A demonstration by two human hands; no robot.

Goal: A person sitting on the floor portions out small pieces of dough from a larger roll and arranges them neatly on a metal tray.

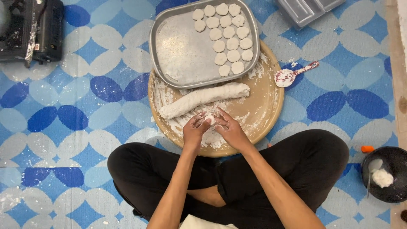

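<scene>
From my feed, left hand (195, 130) and right hand (229, 129) cup a small dough piece (209, 119) together — the dough log (203, 99) lies just beyond, running left-right, nearer my right hand.

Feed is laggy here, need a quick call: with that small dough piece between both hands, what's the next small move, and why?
Probably set the small dough piece, pressed between left hand and right hand, on the metal tray: finished rounds fill only its right side.
</scene>
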